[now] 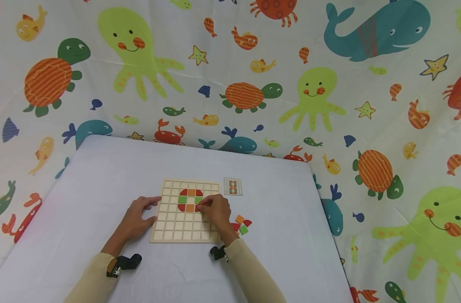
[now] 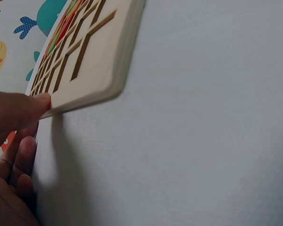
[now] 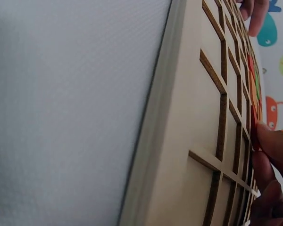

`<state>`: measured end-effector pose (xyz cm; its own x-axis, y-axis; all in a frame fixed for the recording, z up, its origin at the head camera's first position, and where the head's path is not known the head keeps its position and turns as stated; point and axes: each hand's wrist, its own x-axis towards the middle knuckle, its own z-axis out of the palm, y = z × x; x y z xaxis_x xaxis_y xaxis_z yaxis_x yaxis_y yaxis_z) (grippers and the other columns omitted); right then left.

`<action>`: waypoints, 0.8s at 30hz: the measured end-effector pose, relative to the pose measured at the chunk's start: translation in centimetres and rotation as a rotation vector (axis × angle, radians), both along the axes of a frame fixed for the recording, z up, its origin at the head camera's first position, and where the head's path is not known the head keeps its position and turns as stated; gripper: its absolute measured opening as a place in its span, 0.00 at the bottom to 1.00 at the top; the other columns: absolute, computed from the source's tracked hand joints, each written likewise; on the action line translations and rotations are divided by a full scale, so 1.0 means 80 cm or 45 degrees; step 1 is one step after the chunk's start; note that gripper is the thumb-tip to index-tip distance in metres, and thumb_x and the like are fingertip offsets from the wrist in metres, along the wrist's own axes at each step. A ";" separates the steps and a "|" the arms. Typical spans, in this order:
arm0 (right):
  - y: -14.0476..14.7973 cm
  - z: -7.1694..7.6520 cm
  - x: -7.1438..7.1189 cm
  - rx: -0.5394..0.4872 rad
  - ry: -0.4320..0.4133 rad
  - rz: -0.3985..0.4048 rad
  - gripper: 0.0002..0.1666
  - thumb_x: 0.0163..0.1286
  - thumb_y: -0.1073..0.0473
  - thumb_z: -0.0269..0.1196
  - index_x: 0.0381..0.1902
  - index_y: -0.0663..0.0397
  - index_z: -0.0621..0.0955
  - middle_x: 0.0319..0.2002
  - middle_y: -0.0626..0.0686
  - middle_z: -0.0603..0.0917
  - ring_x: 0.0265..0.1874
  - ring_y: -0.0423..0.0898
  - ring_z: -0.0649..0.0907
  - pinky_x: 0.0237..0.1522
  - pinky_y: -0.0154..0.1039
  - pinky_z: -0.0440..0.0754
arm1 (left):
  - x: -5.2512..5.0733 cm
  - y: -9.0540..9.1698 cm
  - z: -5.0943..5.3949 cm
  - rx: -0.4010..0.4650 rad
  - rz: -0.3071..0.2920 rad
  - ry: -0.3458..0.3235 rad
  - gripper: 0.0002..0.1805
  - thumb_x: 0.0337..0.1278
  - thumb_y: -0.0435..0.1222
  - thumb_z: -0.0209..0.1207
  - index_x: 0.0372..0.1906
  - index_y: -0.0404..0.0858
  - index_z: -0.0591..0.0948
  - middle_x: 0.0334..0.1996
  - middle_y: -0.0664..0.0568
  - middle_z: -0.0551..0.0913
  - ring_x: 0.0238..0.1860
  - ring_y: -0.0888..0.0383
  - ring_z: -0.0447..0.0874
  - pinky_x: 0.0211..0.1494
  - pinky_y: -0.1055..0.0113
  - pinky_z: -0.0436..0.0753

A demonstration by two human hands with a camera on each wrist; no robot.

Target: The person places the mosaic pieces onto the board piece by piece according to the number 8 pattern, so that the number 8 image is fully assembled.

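A wooden grid board (image 1: 172, 236) lies on the white table. Near its middle is a rounded pattern of red, orange and green tiles around a bare cell. My left hand (image 1: 136, 218) rests against the board's left edge, its thumb touching the rim in the left wrist view. With thumb and fingertip, my right hand (image 1: 217, 211) pinches a red quarter-round tile (image 3: 253, 123) at the pattern's lower right corner. The fingers partly cover this tile, so whether it lies fully in its cell is hard to see.
Loose tiles, including an orange square (image 1: 239, 219), a green square (image 1: 243, 229) and a red quarter-round (image 1: 247, 222), lie right of the board by the right wrist. A small pattern card (image 1: 238, 191) lies beyond them. A sea-animal curtain (image 1: 223, 63) hangs behind the table.
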<state>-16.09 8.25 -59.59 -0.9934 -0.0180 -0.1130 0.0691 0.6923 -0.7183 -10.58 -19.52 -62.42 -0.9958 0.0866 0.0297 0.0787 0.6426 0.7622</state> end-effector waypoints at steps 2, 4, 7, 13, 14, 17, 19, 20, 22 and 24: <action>-0.001 0.001 0.001 0.021 0.003 0.004 0.07 0.63 0.52 0.79 0.27 0.40 0.91 0.23 0.38 0.88 0.25 0.35 0.81 0.28 0.37 0.73 | 0.000 0.000 0.001 0.004 -0.008 -0.001 0.37 0.58 0.25 0.69 0.74 0.38 0.75 0.58 0.41 0.80 0.55 0.47 0.74 0.60 0.48 0.72; -0.003 0.001 0.001 0.024 0.013 0.011 0.07 0.63 0.53 0.78 0.27 0.40 0.91 0.23 0.38 0.88 0.25 0.34 0.81 0.28 0.36 0.73 | 0.000 0.000 0.002 0.006 -0.011 0.005 0.37 0.57 0.25 0.69 0.74 0.37 0.75 0.58 0.41 0.80 0.54 0.47 0.74 0.60 0.48 0.72; -0.006 0.003 0.002 0.033 0.030 0.023 0.07 0.64 0.54 0.78 0.27 0.40 0.91 0.24 0.38 0.89 0.25 0.34 0.81 0.28 0.36 0.74 | 0.000 0.000 0.002 0.001 -0.014 0.011 0.37 0.57 0.25 0.70 0.74 0.37 0.75 0.58 0.41 0.80 0.54 0.48 0.74 0.59 0.49 0.72; -0.009 0.003 0.005 0.053 0.069 0.040 0.07 0.65 0.54 0.77 0.27 0.39 0.91 0.23 0.37 0.87 0.25 0.33 0.80 0.30 0.36 0.74 | -0.001 -0.001 -0.001 -0.007 -0.010 0.027 0.37 0.56 0.25 0.70 0.74 0.37 0.76 0.58 0.41 0.81 0.54 0.48 0.74 0.59 0.50 0.71; -0.008 0.003 0.006 0.050 0.075 0.038 0.07 0.65 0.54 0.77 0.27 0.39 0.91 0.23 0.37 0.87 0.26 0.33 0.80 0.30 0.36 0.73 | -0.001 -0.001 -0.001 -0.008 -0.011 0.028 0.37 0.56 0.25 0.70 0.74 0.37 0.76 0.58 0.41 0.81 0.54 0.48 0.74 0.59 0.49 0.71; -0.003 0.004 0.009 0.011 0.099 0.026 0.05 0.64 0.53 0.78 0.29 0.39 0.91 0.25 0.37 0.87 0.27 0.33 0.81 0.30 0.36 0.73 | -0.002 0.000 -0.002 -0.011 -0.011 0.023 0.37 0.56 0.25 0.70 0.74 0.37 0.76 0.58 0.41 0.81 0.54 0.47 0.74 0.59 0.49 0.71; 0.003 0.005 0.011 -0.042 0.103 0.004 0.03 0.64 0.53 0.78 0.31 0.40 0.92 0.26 0.38 0.87 0.28 0.34 0.81 0.30 0.36 0.74 | -0.002 0.000 -0.002 -0.011 -0.015 0.020 0.37 0.57 0.25 0.70 0.74 0.37 0.75 0.58 0.41 0.81 0.55 0.47 0.75 0.59 0.49 0.72; 0.007 0.006 0.012 -0.064 0.110 -0.001 0.02 0.64 0.53 0.78 0.32 0.40 0.92 0.27 0.39 0.87 0.28 0.34 0.81 0.29 0.36 0.74 | -0.002 0.001 -0.002 -0.012 -0.015 0.018 0.37 0.57 0.25 0.70 0.74 0.37 0.75 0.58 0.41 0.81 0.55 0.47 0.75 0.59 0.49 0.72; 0.016 0.008 0.013 -0.124 0.120 -0.005 0.03 0.64 0.53 0.78 0.35 0.42 0.93 0.28 0.40 0.87 0.27 0.35 0.81 0.27 0.35 0.75 | -0.001 0.001 -0.002 -0.013 -0.012 0.020 0.37 0.57 0.25 0.69 0.74 0.37 0.75 0.58 0.41 0.81 0.55 0.46 0.75 0.59 0.49 0.72; 0.028 0.010 0.014 -0.175 0.120 0.001 0.05 0.64 0.53 0.77 0.38 0.42 0.93 0.29 0.42 0.87 0.26 0.36 0.80 0.27 0.35 0.75 | 0.000 0.001 -0.001 -0.017 -0.010 0.023 0.37 0.57 0.25 0.69 0.74 0.37 0.75 0.58 0.41 0.81 0.55 0.46 0.75 0.59 0.49 0.72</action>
<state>-15.00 10.45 -58.78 -0.9995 -0.0277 -0.0159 -0.0034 0.5871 -0.8095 -10.61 -19.45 -62.51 -0.9944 0.0947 0.0468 0.0975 0.6519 0.7520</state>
